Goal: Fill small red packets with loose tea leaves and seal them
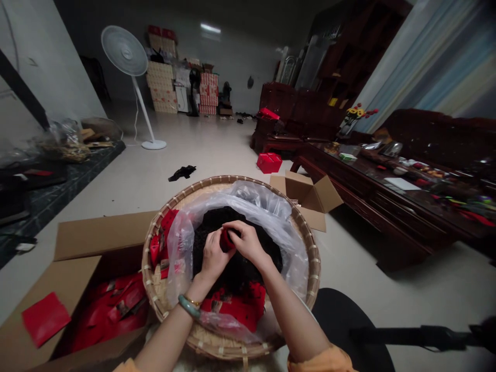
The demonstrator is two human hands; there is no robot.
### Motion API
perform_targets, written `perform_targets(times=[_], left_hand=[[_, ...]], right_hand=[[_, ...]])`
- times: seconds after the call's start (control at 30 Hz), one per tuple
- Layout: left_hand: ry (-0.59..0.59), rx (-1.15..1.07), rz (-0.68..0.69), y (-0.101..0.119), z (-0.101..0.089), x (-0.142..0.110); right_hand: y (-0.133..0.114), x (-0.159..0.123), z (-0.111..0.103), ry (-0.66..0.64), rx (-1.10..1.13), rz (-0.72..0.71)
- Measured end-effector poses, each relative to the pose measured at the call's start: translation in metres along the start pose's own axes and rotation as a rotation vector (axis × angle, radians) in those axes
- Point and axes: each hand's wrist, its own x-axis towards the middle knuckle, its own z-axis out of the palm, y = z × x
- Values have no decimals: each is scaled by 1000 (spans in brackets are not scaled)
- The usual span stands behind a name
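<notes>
My left hand (212,256) and my right hand (247,242) pinch a small red packet (227,240) between them, and the fingers hide most of it. Both hands are above a heap of dark loose tea leaves (236,271), which lies in a clear plastic bag (251,202). The bag sits in a round woven bamboo tray (232,182). Several red packets (160,248) lie on the tray at the left of the bag, and more (236,306) lie near my forearms. An open cardboard box (96,237) at the lower left holds further red packets (112,307).
A second open carton (310,196) stands beyond the tray, with a red box (269,163) on the tiled floor near it. A black stool (349,330) is at the lower right. A long dark wooden table (372,201) with clutter runs along the right side.
</notes>
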Motion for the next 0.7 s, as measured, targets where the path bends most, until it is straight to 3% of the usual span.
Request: perform_targets(times=[0.23, 0.33, 0.5, 0.7], left_hand=[[-21, 0, -197, 0, -2, 2], [-3, 15, -175, 2, 0, 2], [-3, 74, -90, 1, 2, 0], [-30, 96, -95, 1, 3, 1]], right_hand=[[4, -12, 0, 119, 24, -46], [11, -16, 0, 222, 17, 65], [17, -16, 1, 175, 41, 220], [7, -16, -1, 145, -120, 63]])
